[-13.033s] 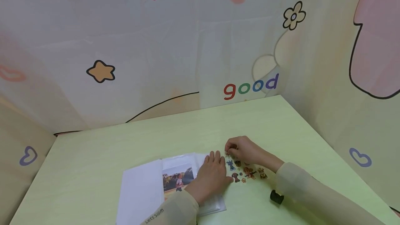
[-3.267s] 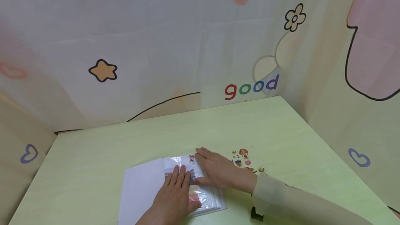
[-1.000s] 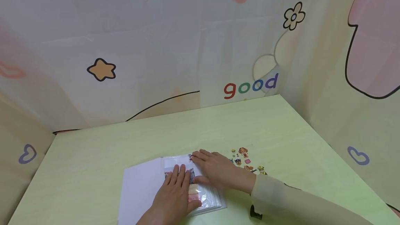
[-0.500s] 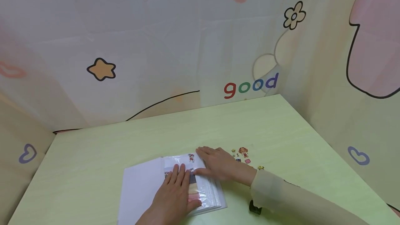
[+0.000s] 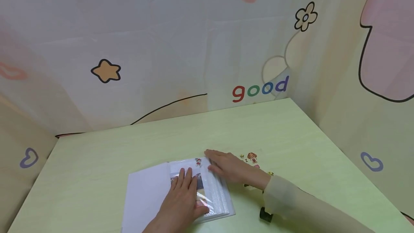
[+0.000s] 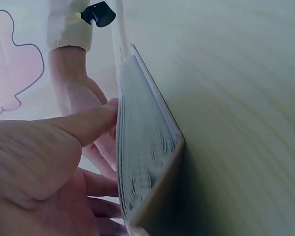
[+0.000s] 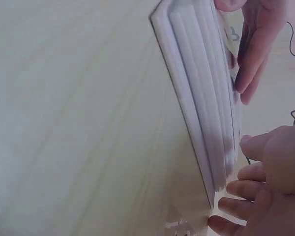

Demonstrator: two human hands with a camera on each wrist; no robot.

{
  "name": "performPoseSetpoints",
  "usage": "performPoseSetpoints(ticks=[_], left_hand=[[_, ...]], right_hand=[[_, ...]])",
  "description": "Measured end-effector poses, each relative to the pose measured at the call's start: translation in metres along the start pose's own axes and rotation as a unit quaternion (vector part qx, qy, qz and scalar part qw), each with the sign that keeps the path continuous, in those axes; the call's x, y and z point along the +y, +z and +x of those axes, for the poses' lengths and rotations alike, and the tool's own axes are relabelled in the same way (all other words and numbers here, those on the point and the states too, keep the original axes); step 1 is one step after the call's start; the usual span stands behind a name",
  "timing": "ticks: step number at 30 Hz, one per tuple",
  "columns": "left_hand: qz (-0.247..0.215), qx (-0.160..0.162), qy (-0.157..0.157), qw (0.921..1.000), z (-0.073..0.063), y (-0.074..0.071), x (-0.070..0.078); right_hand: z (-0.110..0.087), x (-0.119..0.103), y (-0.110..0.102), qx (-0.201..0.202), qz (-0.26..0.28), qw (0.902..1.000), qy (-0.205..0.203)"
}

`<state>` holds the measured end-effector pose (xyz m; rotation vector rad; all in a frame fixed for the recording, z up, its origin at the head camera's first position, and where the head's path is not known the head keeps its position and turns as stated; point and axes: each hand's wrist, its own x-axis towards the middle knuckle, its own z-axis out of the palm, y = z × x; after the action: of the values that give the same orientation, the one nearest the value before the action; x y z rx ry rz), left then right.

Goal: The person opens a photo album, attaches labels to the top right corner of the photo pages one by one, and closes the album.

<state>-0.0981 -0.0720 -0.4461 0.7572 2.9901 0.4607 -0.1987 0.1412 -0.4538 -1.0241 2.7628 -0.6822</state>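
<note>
A photo album lies spread on the table, its pages in clear sleeves. My left hand rests with extended fingers on the sleeve, over a photo it partly covers. Near the page's top edge sits a small cartoon sticker. My right hand is at the album's upper right edge, fingers extended and holding nothing. In the left wrist view the left thumb and fingers lie against the page stack. The right wrist view shows the right fingertips beside the page edges.
Right of the album, a clear sheet of cartoon stickers lies partly hidden under the right forearm. A small black device is at the right sleeve. A printed cloth backdrop borders the table at the back and sides.
Thirteen seconds ago the right hand was pinching at the sticker sheet; later it pressed the page, where a sticker now shows. Over the last second it slid rightward off the sticker. The left hand stayed.
</note>
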Motion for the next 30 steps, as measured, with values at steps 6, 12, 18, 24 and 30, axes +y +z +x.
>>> performPoseSetpoints(ticks=[6,12,18,24,30], left_hand=[[0.046,0.019,0.033,0.9982,0.003,0.001,0.007],[0.066,-0.007,0.028,0.9974,0.003,0.006,0.015],[0.055,-0.025,0.013,0.9981,0.004,0.006,0.018],[0.025,-0.021,0.016,0.9994,0.004,0.005,0.018],[0.057,-0.004,0.039,0.9976,0.004,0.007,0.021]], right_hand=[[-0.002,-0.003,-0.002,-0.003,0.014,0.9999,-0.008],[-0.002,-0.003,-0.001,-0.009,-0.013,0.9996,-0.022],[-0.003,-0.003,-0.001,-0.019,-0.015,0.9996,-0.012],[-0.005,-0.003,0.0,-0.024,-0.013,0.9996,-0.001],[-0.005,-0.001,0.001,-0.021,-0.014,0.9997,-0.005]])
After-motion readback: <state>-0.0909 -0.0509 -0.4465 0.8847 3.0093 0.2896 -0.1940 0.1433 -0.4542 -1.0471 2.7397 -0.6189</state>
